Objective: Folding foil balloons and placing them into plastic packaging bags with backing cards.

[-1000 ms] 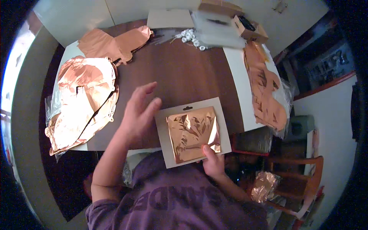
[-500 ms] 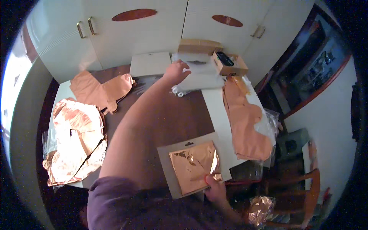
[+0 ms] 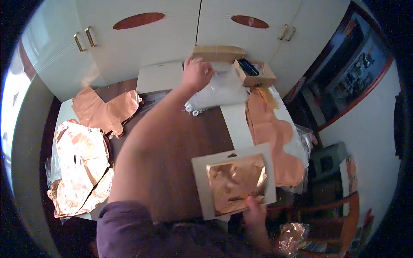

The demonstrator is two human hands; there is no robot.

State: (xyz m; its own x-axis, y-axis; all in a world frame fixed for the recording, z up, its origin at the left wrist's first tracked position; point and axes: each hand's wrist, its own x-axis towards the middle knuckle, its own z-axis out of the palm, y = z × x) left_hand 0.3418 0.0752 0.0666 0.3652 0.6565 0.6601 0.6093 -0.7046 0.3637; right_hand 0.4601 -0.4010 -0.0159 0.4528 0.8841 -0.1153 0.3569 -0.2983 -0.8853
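Head view gives me the left hand [image 3: 198, 75] stretched to twelve o'clock across the dark-brown tabletop [image 3: 203, 137], over the stack of clear, milky plastic sleeves [image 3: 218, 92]. Its fingers are bent at the stack's upper edge; whether they pinch a sleeve, I cannot tell. Between four and five o'clock, the right hand [image 3: 254, 213] holds the folded, shiny rose-gold foil square on a pale-grey card [image 3: 235, 180]. The thumb presses the front near the lower edge, with the other fingers hidden behind, a hold that seems meant to keep the foil flat against its backing while leaving the other arm free. Small white rings [image 3: 195, 112] lie just below the sleeves. Loose foil seems pushed outward to spare the middle: crinkled, glossy copper sheets [image 3: 81, 163] at nine o'clock, a smooth, wavy-edged copper foil shape [image 3: 273, 146] at three.
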